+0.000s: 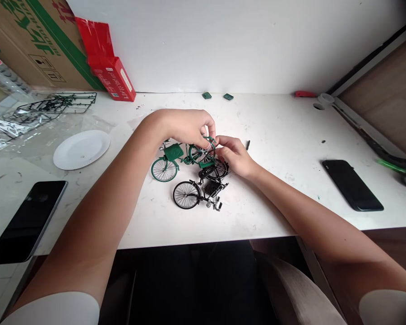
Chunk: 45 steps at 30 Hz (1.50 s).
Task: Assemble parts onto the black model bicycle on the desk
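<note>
A green model bicycle point(164, 169) with spoked wheels and a green bag at its frame is on the white table. My left hand point(194, 128) reaches over it from above, thumb and fingers pinched on its rear wheel area. From the right, my right hand point(235, 155) pinches at the same end of the green bicycle; its fingertips partly hide what they grip. Just in front, a black model bicycle point(186, 195) lies tilted on the table, its far wheel close under my right hand.
Phones lie at left point(27, 221) and right point(353, 185). A white paper plate point(81, 150), plastic part frames point(54, 106), a red box point(117, 79) and a cardboard box point(43, 40) are at the left. Small green pieces point(206, 95) lie by the back wall.
</note>
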Each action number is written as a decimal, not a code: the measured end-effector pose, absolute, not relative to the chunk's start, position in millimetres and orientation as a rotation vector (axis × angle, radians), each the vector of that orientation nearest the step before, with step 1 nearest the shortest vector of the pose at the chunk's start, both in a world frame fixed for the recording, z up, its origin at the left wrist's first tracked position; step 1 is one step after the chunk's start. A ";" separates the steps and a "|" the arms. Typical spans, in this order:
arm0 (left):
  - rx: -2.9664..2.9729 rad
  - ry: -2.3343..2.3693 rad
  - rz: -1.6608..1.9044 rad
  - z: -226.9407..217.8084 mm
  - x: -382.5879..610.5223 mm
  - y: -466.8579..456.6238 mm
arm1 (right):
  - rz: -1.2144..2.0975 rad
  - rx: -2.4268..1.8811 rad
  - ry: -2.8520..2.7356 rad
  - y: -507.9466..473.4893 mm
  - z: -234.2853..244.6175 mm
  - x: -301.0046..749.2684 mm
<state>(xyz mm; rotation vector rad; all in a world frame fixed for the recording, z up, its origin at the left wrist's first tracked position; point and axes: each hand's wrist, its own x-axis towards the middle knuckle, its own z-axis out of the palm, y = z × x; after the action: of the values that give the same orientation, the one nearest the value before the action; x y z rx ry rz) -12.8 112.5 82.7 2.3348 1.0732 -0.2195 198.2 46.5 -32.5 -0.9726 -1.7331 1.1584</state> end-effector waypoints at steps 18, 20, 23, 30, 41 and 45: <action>2.327 1.073 -0.253 82.7 -13.0 112.0 | 1.190 -0.906 -1.717 46.4 -33.8 199.3; 2.327 1.068 -0.249 82.9 -13.0 111.6 | 1.189 -0.926 -1.711 46.1 -34.5 198.6; 2.339 1.073 -0.239 83.1 -13.1 111.2 | 1.204 -0.956 -1.693 45.6 -36.0 197.3; 2.336 1.069 -0.228 82.3 -12.5 111.9 | 1.217 -0.981 -1.653 46.4 -37.4 196.2; 2.319 0.998 -0.135 87.5 -17.7 111.9 | 1.155 -0.980 -1.646 41.2 -31.2 192.1; 2.299 0.982 -0.112 89.2 -18.4 111.9 | 1.127 -0.984 -1.685 40.5 -29.9 192.1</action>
<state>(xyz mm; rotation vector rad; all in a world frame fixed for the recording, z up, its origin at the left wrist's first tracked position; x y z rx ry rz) -18.4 111.9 89.2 2.2989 0.9820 -0.1122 192.1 40.5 -29.9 -0.9836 -1.6855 1.1268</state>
